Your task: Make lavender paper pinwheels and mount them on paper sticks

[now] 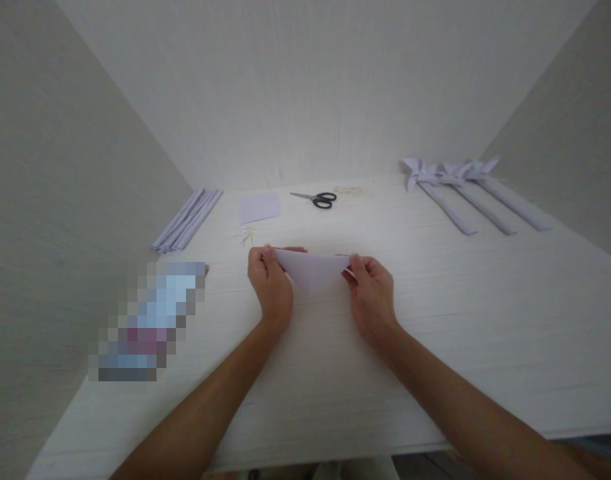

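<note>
**White paper pinched at both ends**

Holds a piece of white paper (313, 268) with both hands over the middle of the white table (485, 300). Pinches its left end between thumb and fingers of the left hand (271, 280) and its right end between thumb and fingers of the right hand (373, 293), thumbs uppermost. Presents a roughly triangular outline, nearly straight along the upper edge and narrowing toward the near side. Cannot tell contact or gap between lower tip and tabletop.

Includes, just beyond the left hand, a small scatter of thin yellowish sticks (249, 235) and, behind it, a flat square sheet (259, 208). Shows, right of that sheet, black-handled scissors (313, 198), blades toward the left, near a second pale scatter (348, 191) too blurred to identify. Includes, farther left, rolled paper tubes (188, 220) lying together; nearer, a pixelated object (160, 313), not identifiable. Displays, at far right, three paper pinwheels (453, 213) lying on rolled stalks, heads close together toward the back wall (305, 87).
</note>
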Available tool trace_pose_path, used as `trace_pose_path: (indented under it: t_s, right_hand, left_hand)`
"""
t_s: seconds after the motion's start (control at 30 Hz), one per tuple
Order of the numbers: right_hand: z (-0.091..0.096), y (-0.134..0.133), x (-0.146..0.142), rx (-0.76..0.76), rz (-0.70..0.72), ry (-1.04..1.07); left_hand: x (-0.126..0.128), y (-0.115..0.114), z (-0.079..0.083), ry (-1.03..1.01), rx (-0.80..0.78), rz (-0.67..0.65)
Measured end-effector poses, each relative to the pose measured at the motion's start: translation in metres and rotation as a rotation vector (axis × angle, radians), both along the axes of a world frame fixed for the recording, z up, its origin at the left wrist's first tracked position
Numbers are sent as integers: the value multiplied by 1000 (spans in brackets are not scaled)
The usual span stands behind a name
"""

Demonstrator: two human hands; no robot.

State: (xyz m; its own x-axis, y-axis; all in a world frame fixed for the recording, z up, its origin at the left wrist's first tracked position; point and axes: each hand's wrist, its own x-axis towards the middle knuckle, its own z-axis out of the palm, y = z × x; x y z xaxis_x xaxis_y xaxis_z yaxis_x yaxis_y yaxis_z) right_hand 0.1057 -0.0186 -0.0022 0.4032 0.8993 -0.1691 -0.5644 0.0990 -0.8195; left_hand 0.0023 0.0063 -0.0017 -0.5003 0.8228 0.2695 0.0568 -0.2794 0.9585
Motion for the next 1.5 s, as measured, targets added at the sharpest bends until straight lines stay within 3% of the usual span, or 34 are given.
trace_pose_path:
  t_s: [0.13, 0.4, 0.83, 1.3, 1.4, 1.5]
  right_hand:
    - [-2, 2, -1, 62, 54, 47]
    - [0, 5, 1, 35, 110, 83]
    - [6, 7, 5, -40, 187, 163]
    - [13, 7, 11, -145, 369, 222]
    - [16, 6, 15, -118, 379, 178]
    - [21, 10, 26, -75, 294, 51]
  left_hand:
    - [3, -1, 0, -148, -64, -90]
    - [1, 3, -4, -329, -203, -150]
    - [-3, 2, 7, -545, -317, -271]
    - [-5, 2, 18, -811, -503, -523]
    - [-7, 3, 15, -787, -461, -599]
    - [-15, 4, 8, -648, -343, -686]
